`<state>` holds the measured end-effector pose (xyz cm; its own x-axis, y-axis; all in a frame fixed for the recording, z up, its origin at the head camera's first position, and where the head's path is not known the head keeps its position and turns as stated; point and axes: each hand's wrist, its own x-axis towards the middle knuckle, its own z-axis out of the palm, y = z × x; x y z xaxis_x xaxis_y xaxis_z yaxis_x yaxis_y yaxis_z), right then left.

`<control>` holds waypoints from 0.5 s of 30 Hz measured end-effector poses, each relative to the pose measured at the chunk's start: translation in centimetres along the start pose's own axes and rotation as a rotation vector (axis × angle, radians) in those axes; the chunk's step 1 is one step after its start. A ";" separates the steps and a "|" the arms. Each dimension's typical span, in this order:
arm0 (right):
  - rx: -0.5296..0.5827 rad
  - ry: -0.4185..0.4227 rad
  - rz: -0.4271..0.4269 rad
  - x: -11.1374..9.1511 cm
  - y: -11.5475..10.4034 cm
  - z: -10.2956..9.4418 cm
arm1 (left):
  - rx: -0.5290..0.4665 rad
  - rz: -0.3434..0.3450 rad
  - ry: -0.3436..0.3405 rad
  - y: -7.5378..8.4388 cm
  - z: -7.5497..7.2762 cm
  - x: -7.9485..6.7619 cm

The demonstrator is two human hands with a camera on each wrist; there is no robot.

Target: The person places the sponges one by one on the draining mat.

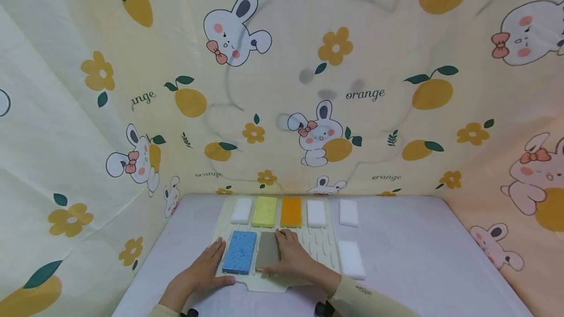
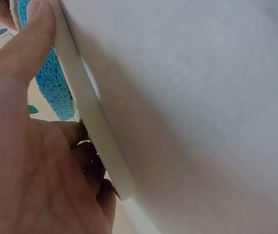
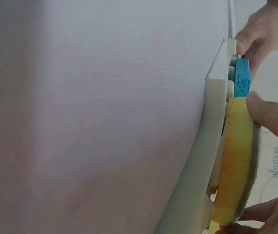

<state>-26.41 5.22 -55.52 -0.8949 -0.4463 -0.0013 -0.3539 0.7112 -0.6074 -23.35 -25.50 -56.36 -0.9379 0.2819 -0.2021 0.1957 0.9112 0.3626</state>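
Observation:
My right hand (image 1: 294, 257) grips a scouring sponge (image 1: 267, 251), thumb at its near end and fingers at its far right edge. In the right wrist view the sponge's yellow foam (image 3: 236, 161) lies low against a cream ridged tray (image 1: 269, 285), its grey scouring face up. My left hand (image 1: 203, 267) holds the tray's near left corner, thumb along the front edge and fingers along the left side. Between the hands a blue sponge (image 1: 240, 252) lies flat on the tray, its pores plain in the left wrist view.
Along the tray's far row lie a white sponge (image 1: 241, 211), a yellow one (image 1: 264, 212), an orange one (image 1: 291, 212) and another white one (image 1: 316, 214). Two more white sponges, one far (image 1: 348, 213) and one near (image 1: 351, 260), lie right of the tray. A printed curtain (image 1: 282, 62) surrounds the table (image 1: 396, 258).

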 end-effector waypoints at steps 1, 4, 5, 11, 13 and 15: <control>0.002 -0.003 0.007 0.0 0.0 0.0 | -0.001 0.000 -0.002 0.0 0.0 0.0; 0.008 -0.009 0.018 -0.1 0.1 0.1 | -0.004 -0.003 -0.001 0.0 0.0 0.0; 0.014 -0.009 0.017 -0.1 0.2 0.1 | -0.005 -0.003 0.001 0.1 -0.1 -0.1; 0.051 -0.005 -0.018 -0.6 0.5 -0.4 | -0.013 0.013 0.006 0.1 -0.1 -0.1; 0.053 0.008 -0.039 -0.9 0.7 -0.6 | -0.015 0.015 0.003 0.1 0.0 -0.1; 0.040 0.023 -0.056 -1.0 0.9 -0.9 | -0.014 0.015 0.004 0.2 -0.1 -0.1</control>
<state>-26.04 6.82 -55.32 -0.8803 -0.4716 0.0518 -0.3928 0.6632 -0.6371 -23.22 -25.39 -56.21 -0.9360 0.2946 -0.1926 0.2063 0.9026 0.3779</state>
